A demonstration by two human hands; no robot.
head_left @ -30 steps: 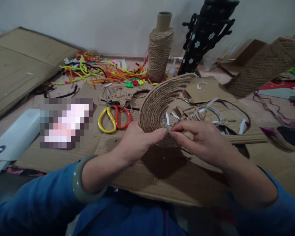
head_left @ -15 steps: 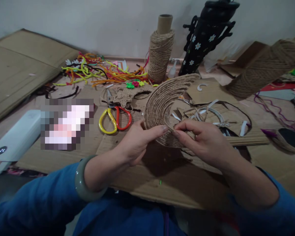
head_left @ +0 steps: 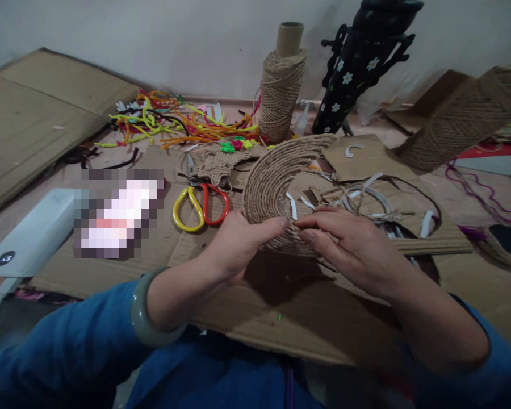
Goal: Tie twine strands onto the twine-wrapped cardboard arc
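A crescent-shaped piece made of rows of jute twine [head_left: 262, 184] is held up above the cardboard in the middle of the head view. My left hand [head_left: 242, 241] grips its lower left part, thumb on top and the other fingers underneath. At its lower inner edge, my right hand [head_left: 344, 241] has thumb and index finger closed on the twine; the exact strand between the fingertips is hidden. Left of my left hand lie scissors [head_left: 188, 210] with one yellow and one red handle loop. Behind the crescent rests a braided twine piece [head_left: 221, 165] with small coloured flowers.
A twine spool [head_left: 283, 94] stands upright at the back, beside a black flower-patterned vase [head_left: 353, 71]. Another large twine roll [head_left: 464, 119] leans at right. Coloured pipe cleaners [head_left: 153, 125], a blurred-out phone [head_left: 121, 216], a white power bank [head_left: 29, 230] and cardboard [head_left: 315, 324] occupy the table.
The crescent has shifted slightly left and tilted. My right hand's fingers have flattened and stretched along its inner edge. A white strip now shows inside the curve.
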